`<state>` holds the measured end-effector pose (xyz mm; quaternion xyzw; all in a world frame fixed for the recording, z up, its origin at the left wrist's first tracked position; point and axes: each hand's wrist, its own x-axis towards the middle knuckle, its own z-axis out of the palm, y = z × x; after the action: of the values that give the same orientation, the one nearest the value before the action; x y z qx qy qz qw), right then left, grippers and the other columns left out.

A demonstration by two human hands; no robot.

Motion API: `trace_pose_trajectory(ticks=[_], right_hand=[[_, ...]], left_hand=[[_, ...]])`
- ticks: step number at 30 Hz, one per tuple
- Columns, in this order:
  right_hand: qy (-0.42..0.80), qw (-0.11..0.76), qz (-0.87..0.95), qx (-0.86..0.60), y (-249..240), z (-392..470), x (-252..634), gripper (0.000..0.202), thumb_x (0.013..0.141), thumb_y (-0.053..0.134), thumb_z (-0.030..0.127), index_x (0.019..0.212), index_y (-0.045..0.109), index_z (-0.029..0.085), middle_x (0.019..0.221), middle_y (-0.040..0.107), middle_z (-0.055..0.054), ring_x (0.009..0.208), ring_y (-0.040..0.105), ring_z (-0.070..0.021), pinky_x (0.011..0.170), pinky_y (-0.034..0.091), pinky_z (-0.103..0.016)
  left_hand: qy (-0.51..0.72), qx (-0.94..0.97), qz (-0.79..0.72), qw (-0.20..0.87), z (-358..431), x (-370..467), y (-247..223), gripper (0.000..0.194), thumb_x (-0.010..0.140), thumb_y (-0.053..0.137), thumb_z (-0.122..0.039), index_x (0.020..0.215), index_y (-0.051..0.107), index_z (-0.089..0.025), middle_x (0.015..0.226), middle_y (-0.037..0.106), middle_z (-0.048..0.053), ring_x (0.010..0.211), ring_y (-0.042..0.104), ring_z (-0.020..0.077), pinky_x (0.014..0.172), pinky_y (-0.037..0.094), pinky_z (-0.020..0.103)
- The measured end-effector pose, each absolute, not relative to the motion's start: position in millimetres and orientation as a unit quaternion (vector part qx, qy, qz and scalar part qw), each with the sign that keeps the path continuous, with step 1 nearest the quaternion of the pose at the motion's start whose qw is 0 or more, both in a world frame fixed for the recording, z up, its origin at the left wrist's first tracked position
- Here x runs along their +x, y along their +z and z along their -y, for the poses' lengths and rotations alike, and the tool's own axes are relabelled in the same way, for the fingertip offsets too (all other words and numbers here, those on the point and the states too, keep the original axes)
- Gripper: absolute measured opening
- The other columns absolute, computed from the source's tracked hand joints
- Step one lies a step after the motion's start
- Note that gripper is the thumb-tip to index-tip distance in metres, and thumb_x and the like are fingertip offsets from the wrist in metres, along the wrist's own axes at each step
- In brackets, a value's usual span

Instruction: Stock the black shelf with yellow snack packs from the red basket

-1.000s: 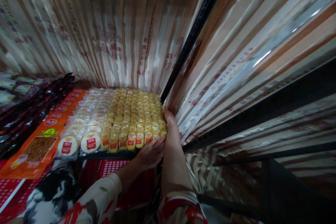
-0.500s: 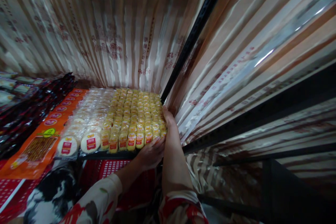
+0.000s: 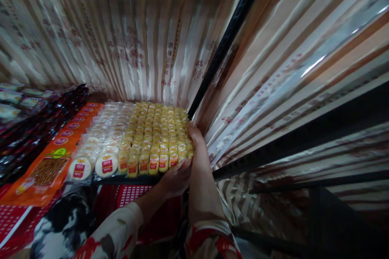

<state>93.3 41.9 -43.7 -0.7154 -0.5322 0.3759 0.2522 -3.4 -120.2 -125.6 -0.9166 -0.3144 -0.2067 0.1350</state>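
Observation:
Rows of small yellow wrapped cakes (image 3: pixel 158 133) fill the right end of a dark shelf. At their front right corner is my left hand (image 3: pixel 178 178), its fingers against the lowest packets; the fingertips are hard to make out. My right hand (image 3: pixel 196 133) reaches along the right side of the rows, beside the black post, with its fingers mostly hidden. Left of the yellow cakes stand rows of round white wrapped cakes (image 3: pixel 106 164). An orange snack bag (image 3: pixel 48 170) lies further left.
Dark shiny packets (image 3: pixel 39 129) are piled at the far left. Red perforated baskets (image 3: pixel 133 194) stand below the shelf. A black slotted post (image 3: pixel 225 40) rises at the corner, and a dark rail (image 3: pixel 291 141) runs right. Striped printed sheeting (image 3: pixel 136 28) hangs behind.
The view has shifted slightly, so the shelf goods appear a little further right. Both hands stay at the right end of the yellow cakes, in nearly the same pose.

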Motion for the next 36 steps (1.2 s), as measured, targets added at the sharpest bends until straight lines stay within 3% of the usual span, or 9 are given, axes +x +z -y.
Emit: trace_pose_trajectory(ticks=[5, 10, 15, 22, 31, 36], right_hand=[[0.389, 0.267, 0.518, -0.713, -50, -41, 92, 0.066, 0.087, 0.028, 0.060, 0.100, 0.067, 0.009, 0.097, 0.068, -0.014, 0.101, 0.060, -0.0238, 0.085, 0.046, -0.031], [0.362, 0.246, 0.543, -0.717, -42, -36, 93, 0.064, 0.089, 0.024, 0.058, 0.102, 0.066, 0.012, 0.100, 0.068, -0.013, 0.106, 0.058, -0.0243, 0.089, 0.044, -0.032], [0.254, 0.235, 0.559, -0.753, -28, -19, 100, 0.065, 0.092, 0.018, 0.053, 0.102, 0.066, 0.010, 0.110, 0.063, -0.021, 0.115, 0.053, -0.0290, 0.099, 0.037, -0.040], [0.250, 0.205, 0.568, -0.757, -26, 3, 99, 0.069, 0.092, 0.016, 0.053, 0.098, 0.067, 0.006, 0.103, 0.064, -0.025, 0.113, 0.054, -0.0305, 0.096, 0.038, -0.039], [0.278, 0.233, 0.572, -0.736, -27, 9, 97, 0.071, 0.093, 0.010, 0.050, 0.105, 0.065, 0.006, 0.107, 0.064, -0.022, 0.113, 0.054, -0.0279, 0.093, 0.040, -0.034], [0.250, 0.252, 0.549, -0.756, -31, 26, 99, 0.072, 0.092, 0.009, 0.053, 0.113, 0.061, 0.008, 0.111, 0.062, -0.020, 0.112, 0.054, -0.0292, 0.095, 0.039, -0.037]], left_hand=[[-0.201, -0.921, 0.312, 0.121, 120, -3, -124, 0.048, 0.089, 0.040, -0.029, 0.135, 0.038, -0.017, 0.139, 0.040, 0.010, 0.132, 0.030, 0.0261, 0.110, 0.022, 0.046], [-0.198, -0.919, 0.319, 0.118, 121, -4, -120, 0.046, 0.090, 0.039, -0.027, 0.134, 0.040, -0.016, 0.142, 0.036, 0.011, 0.135, 0.024, 0.0266, 0.110, 0.024, 0.045], [-0.197, -0.919, 0.322, 0.112, 124, -6, -115, 0.045, 0.090, 0.038, -0.027, 0.134, 0.040, -0.017, 0.145, 0.031, 0.011, 0.136, 0.022, 0.0254, 0.110, 0.024, 0.043], [-0.211, -0.914, 0.333, 0.098, 126, -6, -117, 0.045, 0.091, 0.038, -0.026, 0.134, 0.039, -0.016, 0.145, 0.031, 0.011, 0.135, 0.025, 0.0251, 0.111, 0.024, 0.042], [-0.210, -0.915, 0.340, 0.057, 125, -5, -115, 0.043, 0.091, 0.031, -0.023, 0.131, 0.041, -0.011, 0.138, 0.042, 0.012, 0.133, 0.029, 0.0264, 0.112, 0.022, 0.042], [-0.201, -0.916, 0.345, 0.046, 126, -4, -112, 0.042, 0.092, 0.028, -0.023, 0.129, 0.042, -0.010, 0.136, 0.045, 0.011, 0.133, 0.030, 0.0247, 0.113, 0.019, 0.042]])
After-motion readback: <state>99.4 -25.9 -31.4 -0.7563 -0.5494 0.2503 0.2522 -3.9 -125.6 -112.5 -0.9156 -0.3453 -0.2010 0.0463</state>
